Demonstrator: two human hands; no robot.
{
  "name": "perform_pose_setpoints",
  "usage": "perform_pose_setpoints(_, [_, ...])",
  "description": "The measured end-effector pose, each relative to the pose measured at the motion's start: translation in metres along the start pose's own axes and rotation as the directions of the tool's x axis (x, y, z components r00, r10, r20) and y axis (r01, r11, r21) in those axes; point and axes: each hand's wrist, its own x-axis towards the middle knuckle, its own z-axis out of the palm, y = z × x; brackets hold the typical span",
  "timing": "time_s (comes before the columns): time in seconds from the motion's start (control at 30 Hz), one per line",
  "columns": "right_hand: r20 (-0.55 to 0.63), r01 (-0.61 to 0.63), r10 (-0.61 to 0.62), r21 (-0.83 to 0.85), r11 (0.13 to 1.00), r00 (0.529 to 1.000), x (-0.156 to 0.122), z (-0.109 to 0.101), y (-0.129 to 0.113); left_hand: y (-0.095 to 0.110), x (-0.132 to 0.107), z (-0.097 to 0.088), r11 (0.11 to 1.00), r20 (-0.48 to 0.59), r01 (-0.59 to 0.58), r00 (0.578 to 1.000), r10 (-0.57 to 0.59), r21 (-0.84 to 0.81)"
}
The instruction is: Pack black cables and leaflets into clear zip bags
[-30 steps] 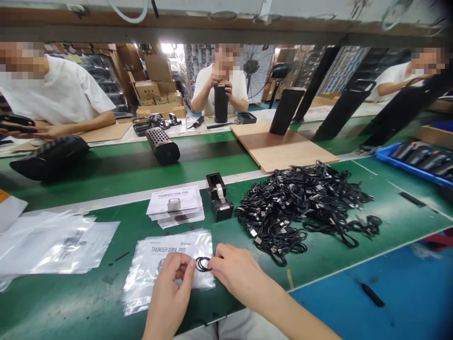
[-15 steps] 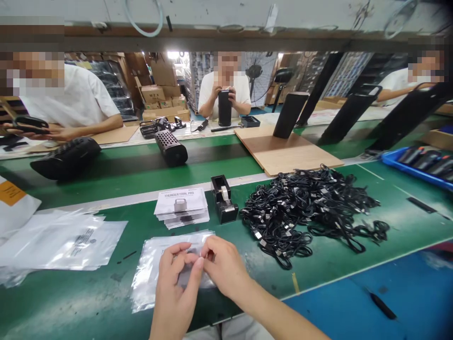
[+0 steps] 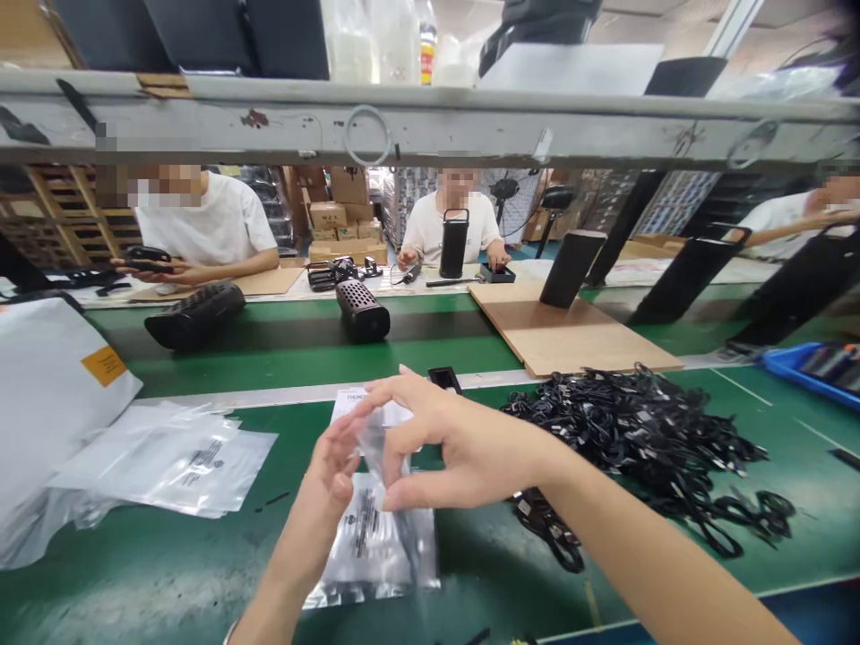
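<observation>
A clear plastic bag stands partly lifted between my hands, above the pile of flat printed bags. My right hand reaches across it, thumb and curled fingers closed on the bag's upper part. Beside it, my left hand has its fingers apart and slightly bent, their tips at the bag's edge. Behind the hands lies a stack of printed leaflets, mostly covered. The black tape dispenser is largely hidden by my right hand.
Coiled black cables are heaped at the right. More plastic bags lie at the left beside a white sack. Black speakers rest along the green belt, near a wooden board. Three co-workers sit opposite under a shelf.
The view has tilted up. My hands have gone from fingertips together over the bags to apart, lifting one bag's edge. The co-worker opposite has lowered a hand from the speaker.
</observation>
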Motion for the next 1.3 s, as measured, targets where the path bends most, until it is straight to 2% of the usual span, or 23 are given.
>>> perform_pose_setpoints(0.07, [0.062, 0.004, -0.009, 0.081, 0.997, 0.998, 0.0, -0.012, -0.005, -0.004, 0.0, 0.002, 0.987, 0.175, 0.137, 0.977, -0.12, -0.087])
perform_pose_setpoints(0.13, [0.13, -0.067, 0.045, 0.169, 0.983, 0.991, -0.003, -0.022, -0.006, -0.008, -0.002, 0.006, 0.969, 0.254, 0.21, 0.952, -0.172, -0.132])
perform_pose_setpoints(0.2, [0.176, -0.177, 0.137, 0.235, 0.956, 0.975, -0.01, -0.028, -0.004, -0.012, -0.005, 0.01, 0.973, 0.221, 0.197, 0.961, -0.167, -0.122])
perform_pose_setpoints(0.3, [0.186, -0.294, 0.251, 0.265, 0.918, 0.95, -0.029, -0.028, 0.003, -0.016, -0.009, 0.013, 0.993, 0.082, 0.113, 0.991, -0.11, -0.033])
perform_pose_setpoints(0.4, [0.034, -0.375, 0.388, 0.347, 0.86, 0.921, -0.049, -0.004, 0.013, -0.017, -0.009, 0.014, 0.992, -0.083, 0.065, 0.995, -0.056, 0.108])
perform_pose_setpoints(0.47, [-0.121, -0.413, 0.508, 0.44, 0.798, 0.853, -0.058, 0.025, 0.022, -0.017, -0.006, 0.014, 0.977, -0.177, 0.056, 0.984, -0.019, 0.207])
perform_pose_setpoints(0.5, [-0.151, -0.435, 0.552, 0.462, 0.773, 0.82, -0.06, 0.04, 0.027, -0.017, -0.004, 0.014, 0.968, -0.212, 0.057, 0.977, -0.004, 0.244])
perform_pose_setpoints(0.6, [-0.279, -0.48, 0.656, 0.495, 0.724, 0.702, -0.059, 0.077, 0.041, -0.018, 0.001, 0.011, 0.951, -0.253, 0.079, 0.967, 0.0, 0.299])
perform_pose_setpoints(0.67, [-0.311, -0.483, 0.683, 0.521, 0.704, 0.661, -0.056, 0.086, 0.05, -0.018, 0.003, 0.006, 0.937, -0.232, 0.107, 0.972, -0.028, 0.331])
perform_pose_setpoints(0.73, [-0.294, -0.466, 0.676, 0.539, 0.701, 0.676, -0.054, 0.085, 0.056, -0.02, 0.004, -0.002, 0.918, -0.197, 0.152, 0.977, -0.083, 0.367])
perform_pose_setpoints(0.8, [-0.291, -0.439, 0.634, 0.519, 0.734, 0.716, -0.056, 0.078, 0.06, -0.021, 0.004, -0.012, 0.899, -0.16, 0.184, 0.979, -0.13, 0.398])
perform_pose_setpoints(0.9, [-0.323, -0.379, 0.538, 0.441, 0.814, 0.779, -0.06, 0.07, 0.065, -0.02, 0.004, -0.021, 0.889, -0.093, 0.165, 0.986, -0.138, 0.427])
perform_pose_setpoints(0.97, [-0.348, -0.344, 0.493, 0.409, 0.845, 0.797, -0.063, 0.07, 0.069, -0.017, 0.004, -0.02, 0.919, -0.082, 0.155, 0.988, -0.134, 0.362])
perform_pose_setpoints(1.03, [-0.384, -0.313, 0.463, 0.392, 0.865, 0.799, -0.064, 0.075, 0.073, -0.015, 0.004, -0.014, 0.967, -0.135, 0.179, 0.979, -0.156, 0.181])
perform_pose_setpoints(1.1, [-0.425, -0.279, 0.431, 0.375, 0.884, 0.796, -0.066, 0.08, 0.074, -0.016, 0.003, -0.004, 0.976, -0.208, 0.213, 0.957, -0.201, 0.038])
perform_pose_setpoints(1.17, [-0.441, -0.247, 0.392, 0.352, 0.903, 0.807, -0.067, 0.083, 0.074, -0.022, 0.001, 0.004, 0.965, -0.225, 0.249, 0.948, -0.226, 0.077])
perform_pose_setpoints(1.23, [-0.46, -0.257, 0.386, 0.318, 0.913, 0.8, -0.07, 0.082, 0.073, -0.029, -0.001, 0.009, 0.94, -0.206, 0.262, 0.954, -0.218, 0.22])
perform_pose_setpoints(1.27, [-0.496, -0.298, 0.413, 0.296, 0.907, 0.764, -0.071, 0.079, 0.073, -0.033, -0.002, 0.011, 0.929, -0.199, 0.248, 0.96, -0.198, 0.274])
perform_pose_setpoints(1.3, [-0.546, -0.37, 0.459, 0.272, 0.888, 0.701, -0.073, 0.075, 0.075, -0.036, -0.003, 0.011, 0.923, -0.199, 0.225, 0.965, -0.169, 0.311])
